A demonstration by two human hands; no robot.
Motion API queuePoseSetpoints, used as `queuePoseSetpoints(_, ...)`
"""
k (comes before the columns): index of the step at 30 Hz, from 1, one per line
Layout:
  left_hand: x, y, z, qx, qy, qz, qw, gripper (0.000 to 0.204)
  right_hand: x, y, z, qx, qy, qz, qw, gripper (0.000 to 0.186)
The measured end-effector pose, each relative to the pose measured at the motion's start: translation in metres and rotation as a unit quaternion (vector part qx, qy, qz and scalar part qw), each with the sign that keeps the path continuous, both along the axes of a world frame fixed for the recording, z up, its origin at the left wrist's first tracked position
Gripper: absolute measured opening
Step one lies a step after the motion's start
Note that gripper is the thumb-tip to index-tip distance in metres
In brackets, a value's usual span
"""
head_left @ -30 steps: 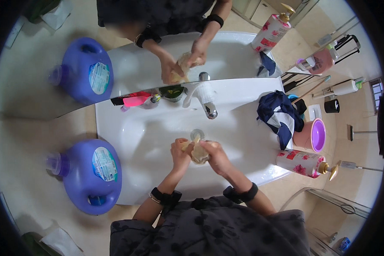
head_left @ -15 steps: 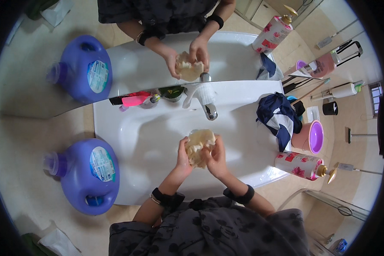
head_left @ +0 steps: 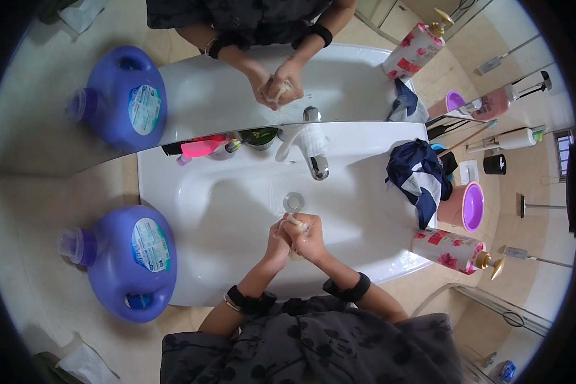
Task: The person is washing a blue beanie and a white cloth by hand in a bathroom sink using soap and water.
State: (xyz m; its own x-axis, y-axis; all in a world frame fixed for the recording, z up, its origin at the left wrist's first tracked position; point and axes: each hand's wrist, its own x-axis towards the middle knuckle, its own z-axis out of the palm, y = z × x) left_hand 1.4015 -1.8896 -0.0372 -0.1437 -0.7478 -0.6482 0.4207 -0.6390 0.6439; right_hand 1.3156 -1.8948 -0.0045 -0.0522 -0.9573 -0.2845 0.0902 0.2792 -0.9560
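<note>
While a mirror [head_left: 198,96] spans the back of the white washbasin [head_left: 358,211], doubling the arms and several bottles in its reflection, the glossy bowl itself curves smoothly and catches soft light. A chrome tap [head_left: 317,168] reaches forward from the washbasin's back rim, and a round drain [head_left: 293,202] sits near the middle of its floor. Left of the washbasin is a big purple detergent jug [head_left: 112,269] with a see-through cap. On the washbasin's right end lies a crumpled navy-and-white cloth [head_left: 416,169], and at its right front corner is a floral pump bottle [head_left: 443,249] with a gold-coloured head. Farther right of the washbasin, a pink bucket [head_left: 451,208], purple inside, is near beige walls.

Over the front half of the washbasin, the left hand [head_left: 276,243] and the right hand [head_left: 310,242] press together around a cream cloth [head_left: 293,219]. Both sets of fingers are curled in and closed on it; how tightly, I cannot tell. The cream cloth is bunched small and mostly hidden: a narrow, pale fold pokes out above the thumbs, toward the washbasin's back. Whitish patches, possibly suds, show on the right hand beside the fold.
</note>
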Motion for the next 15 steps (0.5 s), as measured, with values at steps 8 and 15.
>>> queuePoseSetpoints(8, 0.016, -0.024, 0.017, -0.012, -0.054, -0.082, 0.995, 0.030, -0.035, -0.002, 0.028, 0.162, -0.302, -0.045, 0.938, 0.008)
queuePoseSetpoints(15, 0.006, -0.021, 0.037, -0.238, -0.131, -0.106, 0.956, 0.024, -0.049, -0.005, 0.020, 0.096, -0.207, -0.082, 0.970, 0.007)
